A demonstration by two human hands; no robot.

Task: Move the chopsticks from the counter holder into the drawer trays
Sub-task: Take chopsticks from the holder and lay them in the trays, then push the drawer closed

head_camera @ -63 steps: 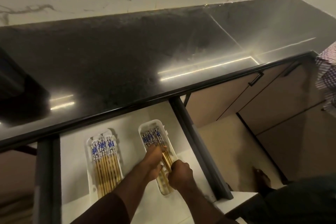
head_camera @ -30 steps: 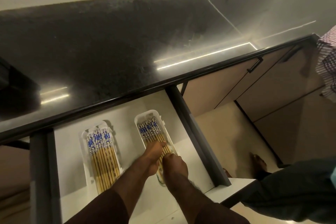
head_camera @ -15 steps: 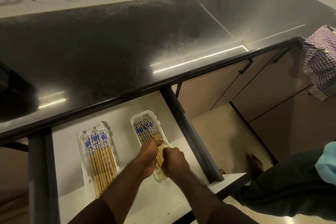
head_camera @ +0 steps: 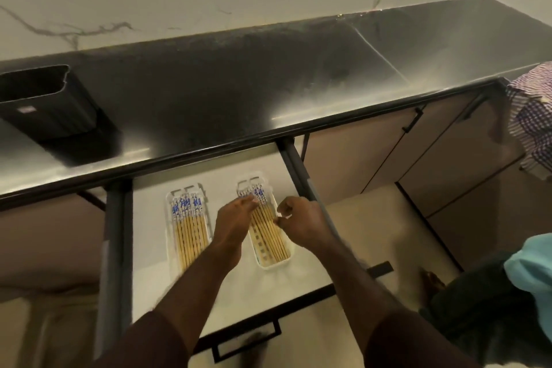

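Below the black counter [head_camera: 209, 92], an open drawer [head_camera: 155, 218] with a pale floor holds two white trays set side by side and apart. Left tray [head_camera: 171, 236]: a full row of chopsticks [head_camera: 189, 224], bamboo-coloured shafts with blue-and-white patterned tops pointing toward the counter. Right tray [head_camera: 268, 264]: a second row of chopsticks [head_camera: 270, 231] of the same kind, lying slightly askew along the tray's length.

Black holder [head_camera: 44, 101], standing on the counter at far left, well apart from the drawer; its open mouth shows only a dark interior. A small pale label on its side is too blurred to read. No other writing is legible.

Left hand [head_camera: 236, 221]: fingers extended and nearly flat, fingertips [head_camera: 250, 199] resting on the patterned tops of the chopsticks in the right tray; nothing is gripped. Right hand [head_camera: 301, 221]: fingers curled loosely inward, just beside the right rim of that tray; whether it pinches anything cannot be told.

Checked cloth [head_camera: 531, 116] hangs at the counter's right end.
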